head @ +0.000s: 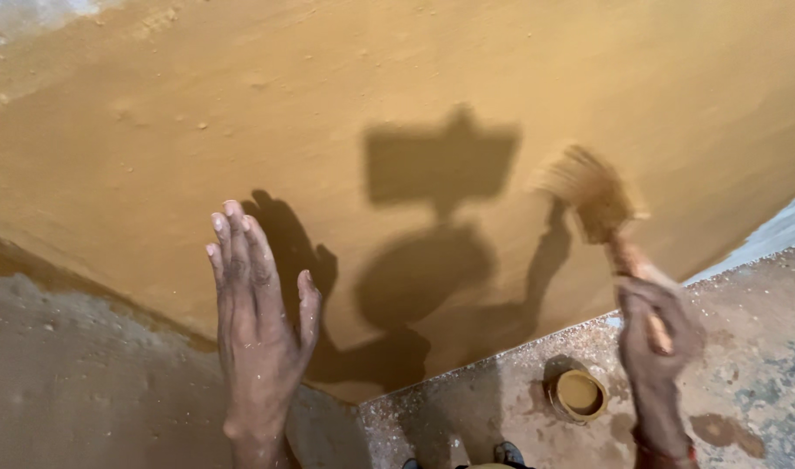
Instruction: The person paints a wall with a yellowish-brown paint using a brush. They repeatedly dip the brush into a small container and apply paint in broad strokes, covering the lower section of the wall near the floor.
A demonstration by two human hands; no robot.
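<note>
The brush (599, 201) is up against the ochre-painted wall (241, 113), right of the middle of the view, its bristles fanned up and to the left and blurred. The right hand (653, 326) is closed round its wooden handle from below, fingers wrapped and the handle's end showing between them. To the right of the brush the paint stops along a slanting edge, beyond which a pale, unpainted strip of wall (784, 230) shows. Left and above the brush, the painted surface runs broad and unbroken to the top of the view, where a small pale patch remains in the upper left corner.

The brush looks worn, with tan, paint-laden bristles splayed wide and a short handle stained the same ochre as the wall.

The left hand (263, 313) is flat and open, fingers together and pointing up, thumb out to the right, held at or just before the lower part of the painted wall; whether it touches cannot be told. Below it lies the grey, unpainted lower band (85, 382), meeting the paint along a rough, dark edge.

On the speckled floor (745, 347), just left of the right wrist, stands a small round tin (578, 395) holding ochre paint. Shoe tips (507, 453) show at the bottom edge.
</note>
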